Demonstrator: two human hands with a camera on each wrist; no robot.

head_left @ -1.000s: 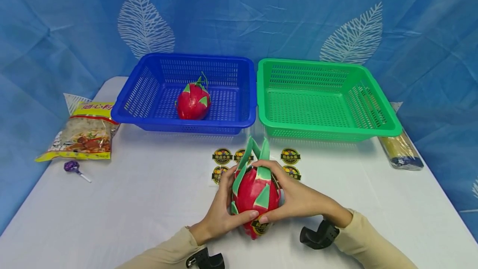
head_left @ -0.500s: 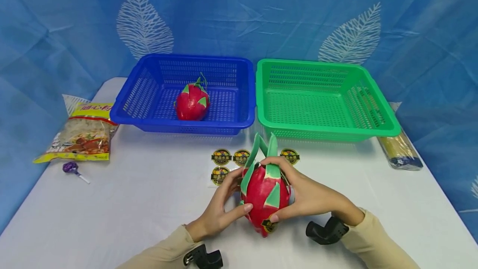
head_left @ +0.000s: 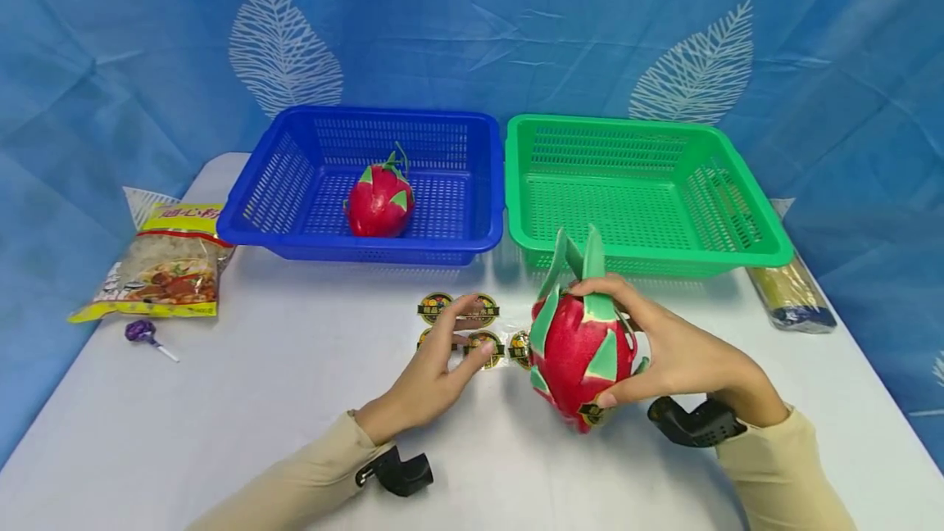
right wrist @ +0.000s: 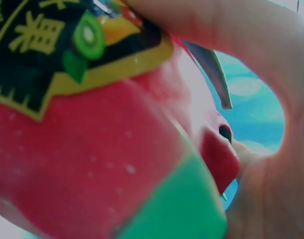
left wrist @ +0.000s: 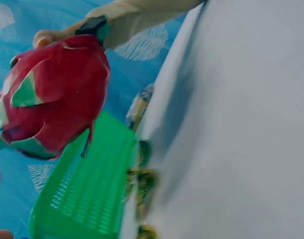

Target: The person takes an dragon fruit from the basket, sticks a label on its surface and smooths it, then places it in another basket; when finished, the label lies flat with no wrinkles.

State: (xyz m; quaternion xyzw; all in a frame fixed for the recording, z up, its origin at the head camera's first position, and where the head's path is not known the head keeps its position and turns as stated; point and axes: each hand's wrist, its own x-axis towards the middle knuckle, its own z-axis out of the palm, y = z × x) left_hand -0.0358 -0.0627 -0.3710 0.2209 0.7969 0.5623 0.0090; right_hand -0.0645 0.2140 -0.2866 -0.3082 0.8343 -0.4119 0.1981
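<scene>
My right hand (head_left: 682, 355) grips a red dragon fruit (head_left: 571, 355) with green scales, raised over the table in front of the green basket. A black and gold sticker (right wrist: 67, 50) shows on its lower part, close to my right thumb. In the left wrist view the dragon fruit (left wrist: 67, 92) hangs apart from my left hand. My left hand (head_left: 424, 388), fingers relaxed and holding nothing, is left of it, over a sheet of round stickers (head_left: 483, 348) and partly hiding them. A second dragon fruit (head_left: 379, 201) lies in the blue basket (head_left: 361, 251).
Beside the blue basket stands a green basket (head_left: 656, 259). A bag of pasta (head_left: 165, 265) and a purple lollipop (head_left: 143, 333) lie at the left. Another clear package (head_left: 792, 297) lies at the right edge, partly behind the green basket. Blue cloth (head_left: 472, 23) hangs behind.
My left hand has let go of the dragon fruit and stays near the stickers. My right hand has carried the fruit rightward and up, uncovering some stickers.
</scene>
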